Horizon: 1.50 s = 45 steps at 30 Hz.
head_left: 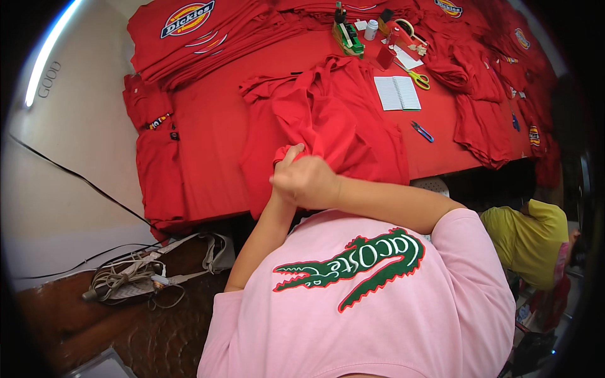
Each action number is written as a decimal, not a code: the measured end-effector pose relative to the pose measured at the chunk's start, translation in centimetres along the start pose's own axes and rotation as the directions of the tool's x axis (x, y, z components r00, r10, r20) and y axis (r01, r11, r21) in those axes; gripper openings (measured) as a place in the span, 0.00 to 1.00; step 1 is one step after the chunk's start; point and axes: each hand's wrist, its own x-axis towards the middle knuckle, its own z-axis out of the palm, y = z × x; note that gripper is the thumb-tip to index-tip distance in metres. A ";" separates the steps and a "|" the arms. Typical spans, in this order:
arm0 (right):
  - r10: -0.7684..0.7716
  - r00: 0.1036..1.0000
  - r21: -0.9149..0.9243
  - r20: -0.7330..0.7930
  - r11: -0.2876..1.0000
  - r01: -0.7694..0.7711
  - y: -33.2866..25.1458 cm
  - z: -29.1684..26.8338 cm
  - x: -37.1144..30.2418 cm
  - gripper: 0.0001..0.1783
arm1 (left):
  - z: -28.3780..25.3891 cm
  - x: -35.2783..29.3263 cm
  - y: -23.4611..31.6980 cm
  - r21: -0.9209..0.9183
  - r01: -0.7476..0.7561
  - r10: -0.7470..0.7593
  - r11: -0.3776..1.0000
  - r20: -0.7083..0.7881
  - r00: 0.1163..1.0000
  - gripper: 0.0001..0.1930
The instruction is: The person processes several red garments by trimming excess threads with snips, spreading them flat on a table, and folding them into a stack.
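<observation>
A red shirt (pixel 340 126) lies loosely bunched over the near edge of the red-covered table (pixel 208 132). At its near end, my left hand (pixel 288 159) is closed on a fold of the cloth, its fingers showing just beyond my other hand. My right hand (pixel 307 181) is closed and crosses in front of the left, slightly blurred. Whatever it may hold is hidden. To the right of the shirt lie blue thread snips (pixel 423 131) and an open lined notebook (pixel 397 93). Scissors with yellow handles (pixel 418 79) rest behind the notebook.
Stacked red shirts (pixel 189 50) fill the far left, and more red shirts (pixel 482 113) hang over the right side. A green holder (pixel 348 38) and a white bottle (pixel 371 29) stand at the back. Tangled cables (pixel 126 274) lie lower left. A person in yellow (pixel 529 242) is at right.
</observation>
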 end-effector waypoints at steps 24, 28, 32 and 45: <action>0.776 0.617 0.705 0.129 0.365 -0.607 3.4 -1.9 -2.0 0.19 | 3.6 -2.4 5.1 -0.188 0.060 -0.035 0.980 0.133 0.990 0.23; 0.783 0.478 0.876 0.397 -0.167 -0.453 4.7 -4.7 -0.3 0.10 | 5.9 -1.7 4.1 0.061 -0.181 0.182 0.982 -0.012 0.983 0.15; 0.781 0.615 0.553 0.103 0.469 -0.688 5.9 -5.4 -1.0 0.10 | 7.2 -1.4 3.2 0.105 -0.228 0.238 0.968 -0.094 0.967 0.10; 0.154 0.984 0.148 -0.091 0.979 -0.139 -0.2 -3.9 -0.3 0.11 | 1.8 0.6 -1.1 0.097 -0.219 0.220 0.971 -0.005 0.975 0.09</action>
